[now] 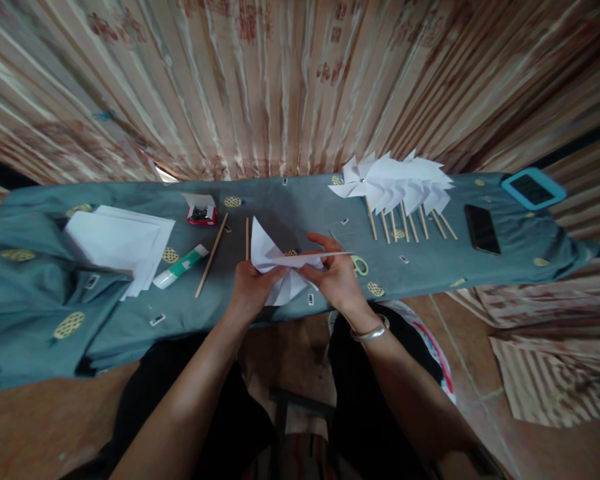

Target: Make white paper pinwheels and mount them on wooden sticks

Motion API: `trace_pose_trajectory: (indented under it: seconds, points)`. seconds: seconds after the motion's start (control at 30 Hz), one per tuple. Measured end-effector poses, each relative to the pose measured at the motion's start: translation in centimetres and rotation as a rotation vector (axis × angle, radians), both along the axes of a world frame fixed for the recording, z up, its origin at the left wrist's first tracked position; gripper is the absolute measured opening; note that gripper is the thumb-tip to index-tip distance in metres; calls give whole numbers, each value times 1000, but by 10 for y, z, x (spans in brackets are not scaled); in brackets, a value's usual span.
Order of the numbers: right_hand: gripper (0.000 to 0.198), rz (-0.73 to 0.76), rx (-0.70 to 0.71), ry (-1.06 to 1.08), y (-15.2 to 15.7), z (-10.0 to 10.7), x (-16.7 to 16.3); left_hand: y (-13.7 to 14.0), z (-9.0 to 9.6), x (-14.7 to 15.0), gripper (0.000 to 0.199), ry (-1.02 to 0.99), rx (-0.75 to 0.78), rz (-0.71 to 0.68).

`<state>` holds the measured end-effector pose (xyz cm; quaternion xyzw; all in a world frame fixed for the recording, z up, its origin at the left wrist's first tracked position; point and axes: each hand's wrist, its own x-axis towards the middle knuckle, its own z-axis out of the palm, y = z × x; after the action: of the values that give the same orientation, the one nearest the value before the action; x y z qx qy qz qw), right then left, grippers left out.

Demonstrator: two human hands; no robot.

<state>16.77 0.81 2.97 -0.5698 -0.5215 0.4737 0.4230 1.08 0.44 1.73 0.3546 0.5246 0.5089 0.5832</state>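
Note:
Between my two hands is a white paper pinwheel (264, 245), its blades partly folded toward the middle. My left hand (250, 287) pinches its left side, the thumb pressed on the paper. With thumb and fingers, my right hand (337, 277) grips the right side; its index finger points outward behind the sheet. A wooden stick (247, 237) stands out just beyond my left hand, its lower end hidden. Partly behind my right hand lie scissors (360, 266) with green handles. Another wooden stick (213, 253) rests left of my left hand.
Finished pinwheels (395, 183) on sticks lie overlapped at the back right, near a black phone (482, 229) and a blue-framed device (534, 189). Leftward are paper sheets (115, 240), a glue tube (181, 267) and a small red box (201, 211) of dark pins. A curtain (280, 87) hangs behind the cloth-covered table (300, 200).

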Motion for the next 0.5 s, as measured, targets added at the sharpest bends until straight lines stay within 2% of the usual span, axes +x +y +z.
trace_pose_trajectory:
  seconds: [0.2, 0.5]
  points:
    - [67, 16, -86, 151, 1, -2, 0, -2, 1, -2, 27, 55, -4, -24]
    - [63, 14, -70, 135, -1, -1, 0, -1, 5, -3, 23, 73, 2, -31]
